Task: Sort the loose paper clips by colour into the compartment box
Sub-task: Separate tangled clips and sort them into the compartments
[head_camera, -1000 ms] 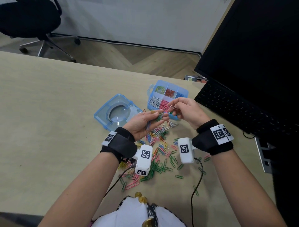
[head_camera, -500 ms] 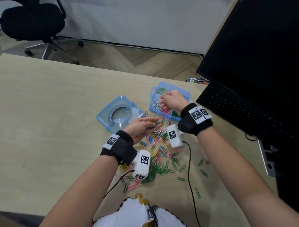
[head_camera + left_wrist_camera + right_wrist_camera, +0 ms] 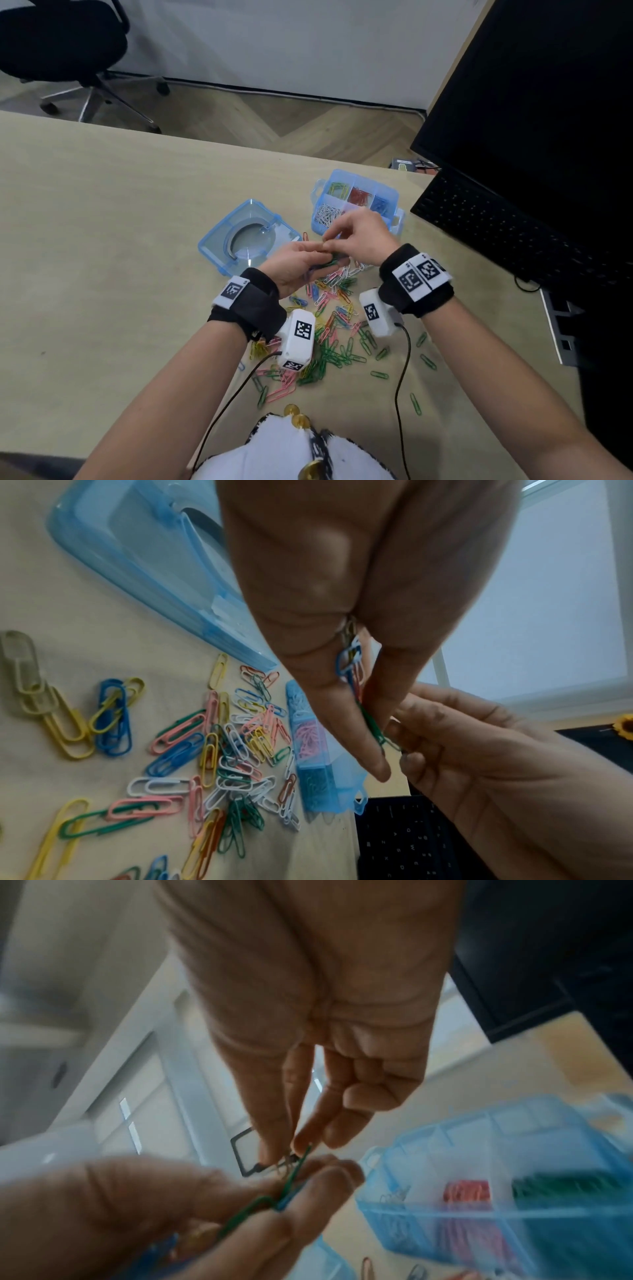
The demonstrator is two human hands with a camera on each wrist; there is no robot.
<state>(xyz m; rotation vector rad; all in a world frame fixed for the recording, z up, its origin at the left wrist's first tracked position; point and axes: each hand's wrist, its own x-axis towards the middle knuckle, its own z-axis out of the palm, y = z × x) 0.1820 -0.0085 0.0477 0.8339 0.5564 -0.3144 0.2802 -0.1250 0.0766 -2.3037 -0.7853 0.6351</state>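
Since half a second earlier, the right hand (image 3: 363,236) is being drawn back from over the compartment box (image 3: 390,196) toward the left hand (image 3: 298,265) at the frame's centre.

In the head view, a small bunch of clips (image 3: 330,263) is being held in the curled left hand, probably as a ready supply, and one clip is being picked from it by the right fingertips. The box is lying just above the hands, with sorted colours seen in separate cells; its lid (image 3: 248,236) is resting to the left. The loose paper clips (image 3: 334,329) are being left scattered on the desk (image 3: 102,240) below the hands.

In the left wrist view, what the head view hides is being shown: blue, red and green clips (image 3: 356,685) are being pinched between thumb and fingers, and a green one is being gripped at its lower end by the right hand (image 3: 479,764).

In the right wrist view, blurred, the right thumb and forefinger (image 3: 304,1139) are being pressed together on that green clip (image 3: 291,1177); the box's red and green cells are being seen at lower right.
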